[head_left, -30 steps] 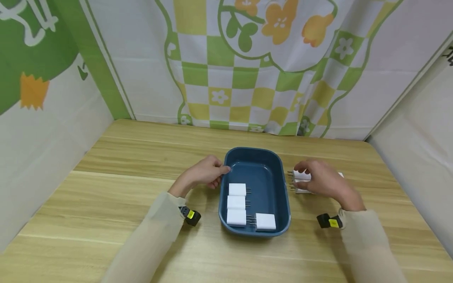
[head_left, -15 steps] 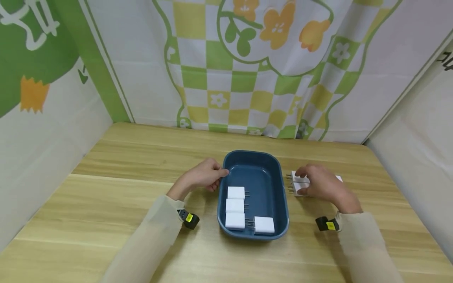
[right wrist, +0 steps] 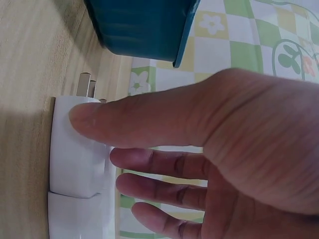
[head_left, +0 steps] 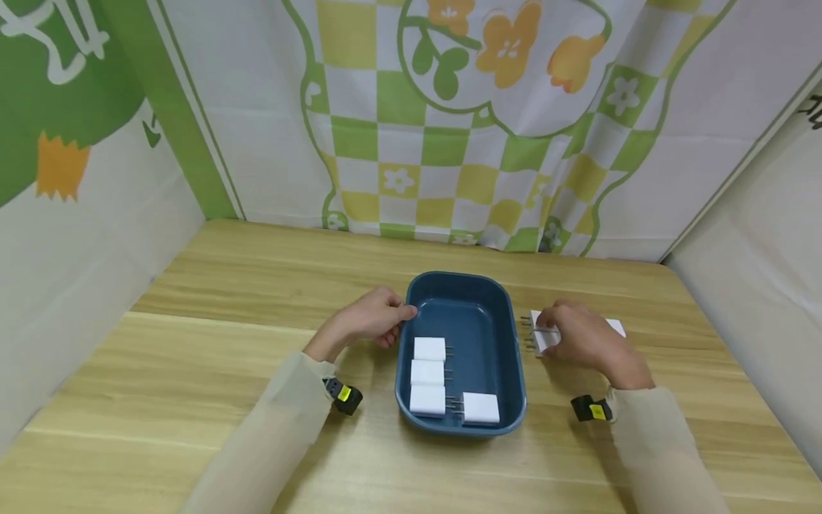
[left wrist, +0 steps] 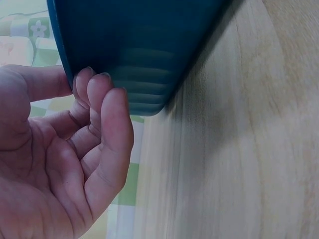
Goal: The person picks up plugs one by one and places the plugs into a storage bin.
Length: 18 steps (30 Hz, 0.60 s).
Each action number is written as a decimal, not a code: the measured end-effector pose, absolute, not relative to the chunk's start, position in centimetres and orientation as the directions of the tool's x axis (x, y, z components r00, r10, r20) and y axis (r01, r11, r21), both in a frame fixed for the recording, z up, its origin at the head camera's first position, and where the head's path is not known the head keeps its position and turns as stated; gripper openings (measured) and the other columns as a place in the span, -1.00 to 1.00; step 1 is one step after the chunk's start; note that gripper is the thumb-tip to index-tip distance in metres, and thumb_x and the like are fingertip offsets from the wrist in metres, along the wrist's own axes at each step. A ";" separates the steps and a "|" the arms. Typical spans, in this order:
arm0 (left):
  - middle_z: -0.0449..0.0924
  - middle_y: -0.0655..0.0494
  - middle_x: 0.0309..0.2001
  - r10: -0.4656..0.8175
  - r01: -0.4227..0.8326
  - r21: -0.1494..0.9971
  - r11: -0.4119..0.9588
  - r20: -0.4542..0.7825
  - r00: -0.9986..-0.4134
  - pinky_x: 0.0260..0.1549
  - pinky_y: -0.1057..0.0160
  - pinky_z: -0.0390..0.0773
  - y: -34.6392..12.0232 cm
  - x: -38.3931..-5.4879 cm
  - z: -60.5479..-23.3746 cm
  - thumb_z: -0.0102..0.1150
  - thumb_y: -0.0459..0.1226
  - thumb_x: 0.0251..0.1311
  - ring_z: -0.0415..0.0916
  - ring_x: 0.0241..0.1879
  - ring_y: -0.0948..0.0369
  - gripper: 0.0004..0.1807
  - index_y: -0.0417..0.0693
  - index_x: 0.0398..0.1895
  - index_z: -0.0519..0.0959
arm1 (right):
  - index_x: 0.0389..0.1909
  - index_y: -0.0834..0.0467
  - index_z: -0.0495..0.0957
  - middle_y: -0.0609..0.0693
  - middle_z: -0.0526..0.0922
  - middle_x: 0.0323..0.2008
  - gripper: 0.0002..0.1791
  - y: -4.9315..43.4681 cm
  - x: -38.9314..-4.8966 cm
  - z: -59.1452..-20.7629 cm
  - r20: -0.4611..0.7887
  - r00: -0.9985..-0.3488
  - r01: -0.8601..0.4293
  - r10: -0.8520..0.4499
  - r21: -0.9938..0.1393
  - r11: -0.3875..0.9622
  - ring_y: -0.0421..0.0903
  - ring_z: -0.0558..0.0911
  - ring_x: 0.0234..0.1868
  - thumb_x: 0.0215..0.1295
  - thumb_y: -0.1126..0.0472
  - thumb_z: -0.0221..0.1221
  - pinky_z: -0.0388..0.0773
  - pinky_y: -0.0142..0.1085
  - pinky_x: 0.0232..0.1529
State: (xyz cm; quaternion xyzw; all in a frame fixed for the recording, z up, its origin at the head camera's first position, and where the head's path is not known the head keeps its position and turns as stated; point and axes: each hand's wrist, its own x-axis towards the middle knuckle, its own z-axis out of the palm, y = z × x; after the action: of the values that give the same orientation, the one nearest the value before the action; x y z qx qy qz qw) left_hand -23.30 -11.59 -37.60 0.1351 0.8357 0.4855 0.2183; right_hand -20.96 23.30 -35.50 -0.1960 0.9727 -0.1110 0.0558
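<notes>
A pale wood-grain table [head_left: 257,275] is filling the lower part of the head view, and a checked curtain [head_left: 398,143] is hanging behind it. The blue tray [head_left: 459,320] is sitting between your left hand [head_left: 367,315] and your right hand [head_left: 587,339]. Three chargers [head_left: 428,373] are lying in a column along its left side, and a fourth charger [head_left: 480,408] is facing the lowest of them. Right of the tray, your right hand appears to be pinching a white charger [head_left: 546,345], with its neighbour charger [head_left: 538,318] lying just beside it. Being so close, the neighbour could be dragged along. Another white piece [head_left: 615,328] is peeking past the hand.

In the left wrist view, your thumb and curled fingers are clamping the tray's rim; if you were pulling up on it, the tray could tip and its chargers slide.

In the right wrist view, your thumb is pressing the charger while three fingers are standing apart. The index finger is hidden, so you cannot tell how firm the hold is; a weak one could slip. The prongs [right wrist: 83,85] are pointing towards the tray and could be catching its rim on a low lift.
</notes>
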 end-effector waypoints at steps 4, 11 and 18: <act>0.44 0.05 -0.65 0.439 0.015 0.870 0.493 -0.234 -0.867 -0.59 0.28 0.54 -11.5 -23.4 -37.4 0.04 -0.23 0.51 0.38 -0.70 0.23 -0.55 -0.13 -0.66 0.46 | -0.10 0.31 0.67 0.14 0.66 -0.21 -0.56 23.3 -21.1 -35.5 -0.057 -0.914 -0.380 -0.402 -0.223 0.897 0.06 0.60 -0.23 -0.03 0.30 0.55 0.60 -0.02 -0.20; 0.45 0.04 -0.64 0.430 0.010 0.864 0.504 -0.241 -0.870 -0.58 0.28 0.55 -11.6 -23.2 -37.6 0.04 -0.23 0.51 0.39 -0.68 0.22 -0.55 -0.14 -0.65 0.47 | -0.15 0.29 0.70 0.09 0.65 -0.25 -0.64 23.1 -20.9 -35.8 -0.075 -0.911 -0.380 -0.406 -0.227 0.897 0.03 0.59 -0.26 -0.01 0.32 0.53 0.60 -0.04 -0.19; 0.45 0.03 -0.63 0.437 0.010 0.867 0.498 -0.241 -0.866 -0.57 0.27 0.56 -11.6 -23.2 -37.5 0.03 -0.22 0.52 0.39 -0.67 0.21 -0.55 -0.12 -0.64 0.45 | -0.16 0.27 0.71 0.09 0.65 -0.24 -0.66 23.1 -20.9 -35.8 -0.081 -0.913 -0.379 -0.400 -0.195 0.904 0.02 0.59 -0.26 0.00 0.33 0.53 0.60 -0.05 -0.19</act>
State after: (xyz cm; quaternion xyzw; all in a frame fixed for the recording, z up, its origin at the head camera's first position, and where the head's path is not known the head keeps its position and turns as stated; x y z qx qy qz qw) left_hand -23.19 -11.65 -37.53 0.1336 0.8367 0.4828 0.2212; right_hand -20.92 23.09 -35.77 -0.2002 0.9740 -0.0878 0.0597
